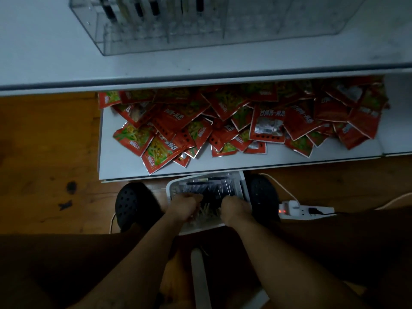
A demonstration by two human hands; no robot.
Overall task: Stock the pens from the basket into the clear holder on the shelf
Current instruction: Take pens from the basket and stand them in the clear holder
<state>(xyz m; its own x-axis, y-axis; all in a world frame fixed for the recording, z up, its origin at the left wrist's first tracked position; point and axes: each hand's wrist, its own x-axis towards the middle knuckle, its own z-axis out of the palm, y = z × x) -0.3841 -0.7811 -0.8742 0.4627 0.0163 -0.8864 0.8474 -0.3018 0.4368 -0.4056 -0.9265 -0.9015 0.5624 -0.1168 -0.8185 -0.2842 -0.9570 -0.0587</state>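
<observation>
A white basket (pixel 238 184) stands on the floor between my feet, full of dark and pale pens (pixel 207 188). Both hands reach down into it. My left hand (pixel 184 207) is curled over pens at the basket's left side. My right hand (pixel 235 209) is curled over pens at its right side. Fingertips are hidden among the pens, so what each grips is unclear. The clear holder (pixel 200 25) sits on the top shelf, with a few dark pens (pixel 153 7) standing in its back left slots.
A lower shelf (pixel 124 161) carries a heap of red snack packets (pixel 234 121). Black clogs (pixel 133 206) flank the basket. A white power strip (pixel 305 211) with cables lies on the wooden floor at right. A white handle (pixel 199 277) lies between my legs.
</observation>
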